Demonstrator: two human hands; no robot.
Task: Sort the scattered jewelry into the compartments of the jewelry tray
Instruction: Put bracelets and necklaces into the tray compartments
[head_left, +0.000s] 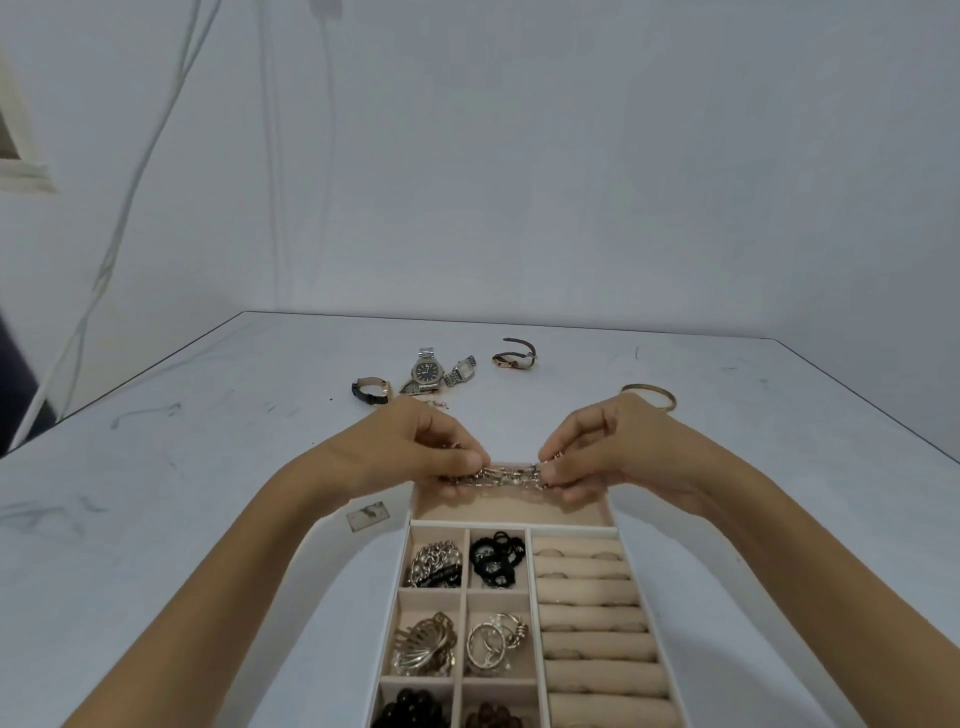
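A beige jewelry tray with several compartments sits near me at the table's centre. Both hands hold a silver chain bracelet stretched over the tray's long far compartment. My left hand pinches its left end, my right hand its right end. Behind my hands lie several watches: a silver one with a dark dial, a small silver one, a black-strapped one and a brown-strapped one. A gold bangle lies at the right.
The tray's small compartments hold a chain, black hair ties, a metal hair claw, rings and dark beads. Ring rolls fill its right side. A small label lies left of the tray.
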